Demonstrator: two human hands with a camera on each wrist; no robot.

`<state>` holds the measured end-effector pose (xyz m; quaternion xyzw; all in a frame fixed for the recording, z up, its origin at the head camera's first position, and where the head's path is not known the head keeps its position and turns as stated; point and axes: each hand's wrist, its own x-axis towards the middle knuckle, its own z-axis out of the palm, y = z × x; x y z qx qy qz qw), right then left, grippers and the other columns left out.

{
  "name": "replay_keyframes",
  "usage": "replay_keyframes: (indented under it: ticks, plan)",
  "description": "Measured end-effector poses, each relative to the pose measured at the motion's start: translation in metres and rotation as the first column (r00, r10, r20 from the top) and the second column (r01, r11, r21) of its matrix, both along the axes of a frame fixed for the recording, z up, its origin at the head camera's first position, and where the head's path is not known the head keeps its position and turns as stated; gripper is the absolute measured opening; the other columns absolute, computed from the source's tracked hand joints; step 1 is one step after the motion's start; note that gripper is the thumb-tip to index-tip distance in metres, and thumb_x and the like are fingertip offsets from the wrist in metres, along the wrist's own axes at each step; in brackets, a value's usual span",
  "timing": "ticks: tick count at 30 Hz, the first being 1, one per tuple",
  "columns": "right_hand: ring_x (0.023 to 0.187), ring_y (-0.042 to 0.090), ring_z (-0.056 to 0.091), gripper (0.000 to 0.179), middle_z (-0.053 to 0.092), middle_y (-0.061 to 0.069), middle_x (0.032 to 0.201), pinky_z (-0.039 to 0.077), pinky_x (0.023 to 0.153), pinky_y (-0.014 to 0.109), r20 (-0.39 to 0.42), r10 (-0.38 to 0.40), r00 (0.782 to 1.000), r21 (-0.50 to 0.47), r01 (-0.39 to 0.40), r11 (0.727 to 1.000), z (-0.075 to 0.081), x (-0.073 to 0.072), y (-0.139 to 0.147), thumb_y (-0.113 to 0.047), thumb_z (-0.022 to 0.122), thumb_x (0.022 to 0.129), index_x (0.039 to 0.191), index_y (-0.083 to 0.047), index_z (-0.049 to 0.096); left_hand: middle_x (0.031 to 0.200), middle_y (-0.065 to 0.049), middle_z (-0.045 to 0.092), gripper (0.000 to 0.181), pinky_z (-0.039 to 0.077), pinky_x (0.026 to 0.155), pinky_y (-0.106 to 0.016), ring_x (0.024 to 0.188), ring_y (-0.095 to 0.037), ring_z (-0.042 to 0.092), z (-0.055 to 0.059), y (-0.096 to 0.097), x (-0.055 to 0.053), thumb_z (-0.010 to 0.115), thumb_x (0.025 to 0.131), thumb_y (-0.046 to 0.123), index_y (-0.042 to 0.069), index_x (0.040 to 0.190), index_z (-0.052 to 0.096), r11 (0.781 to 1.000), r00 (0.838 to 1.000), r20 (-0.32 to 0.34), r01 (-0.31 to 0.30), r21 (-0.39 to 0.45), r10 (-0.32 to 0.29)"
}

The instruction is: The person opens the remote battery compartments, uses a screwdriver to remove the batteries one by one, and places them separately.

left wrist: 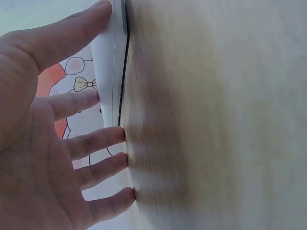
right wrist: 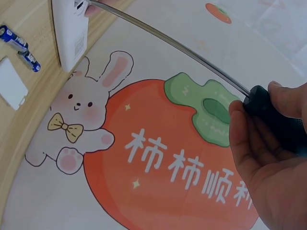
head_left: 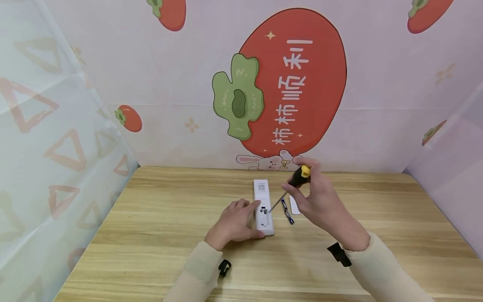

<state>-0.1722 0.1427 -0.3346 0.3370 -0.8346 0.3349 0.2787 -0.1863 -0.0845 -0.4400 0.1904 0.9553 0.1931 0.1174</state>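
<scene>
A white remote control [head_left: 262, 193] lies face down on the wooden table, its battery compartment [head_left: 265, 219] uncovered. My left hand [head_left: 235, 221] rests along its left side, with thumb and index finger touching the casing. In the left wrist view the other fingers are extended, tips at the tabletop. My right hand [head_left: 325, 203] grips the black and yellow handle of a screwdriver [right wrist: 177, 44]. The screwdriver slants down to the left, its tip at the right edge of the compartment. Two blue batteries [right wrist: 29, 61] lie end to end right of the remote, beside a white battery cover [right wrist: 13, 82].
The wooden table [head_left: 158, 209] ends at a backdrop printed with a large red persimmon [head_left: 320, 75] and a rabbit. Patterned sheets [head_left: 45, 126] close off the left side, and a pale sheet the right. Each wrist wears a black strap mount.
</scene>
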Motion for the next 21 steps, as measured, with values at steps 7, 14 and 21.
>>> replay_keyframes:
  ticks: [7, 14, 21]
  plan:
    - [0.076, 0.010, 0.066, 0.073, 0.070, 0.002, 0.089, 0.050, 0.077, 0.014, 0.030, -0.044, 0.999, -0.016, 0.045, 0.999, 0.003, 0.004, 0.014, 0.009, 0.083, 0.077, 0.132, 0.002, 0.036, 0.146, -0.014, 0.049, 0.092, 0.034, 0.112, -0.056, 0.133, -0.036, 0.044, 0.001, 0.000, 0.001, 0.081, 0.081, 0.055, 0.020, 0.156, 0.042, 1.000, 1.000, 0.001, -0.002, 0.005, 0.002]
    - [0.075, 0.012, 0.065, 0.072, 0.070, 0.002, 0.088, 0.051, 0.076, 0.011, 0.050, -0.082, 0.995, -0.043, 0.084, 0.996, 0.002, 0.006, 0.033, 0.012, 0.082, 0.076, 0.131, 0.005, 0.037, 0.145, -0.014, 0.049, 0.092, 0.034, 0.112, -0.056, 0.133, -0.037, 0.045, 0.002, -0.001, 0.002, 0.082, 0.080, 0.054, 0.019, 0.156, 0.043, 1.000, 1.000, -0.004, -0.001, 0.020, 0.002]
    - [0.072, 0.010, 0.061, 0.074, 0.069, 0.005, 0.086, 0.049, 0.071, 0.010, 0.052, -0.116, 0.992, -0.054, 0.119, 0.991, 0.003, 0.007, 0.051, 0.014, 0.081, 0.077, 0.133, 0.008, 0.034, 0.145, -0.014, 0.049, 0.092, 0.034, 0.112, -0.056, 0.132, -0.037, 0.045, 0.002, -0.001, 0.003, 0.083, 0.080, 0.053, 0.020, 0.156, 0.043, 1.000, 1.000, -0.004, -0.004, 0.024, 0.004]
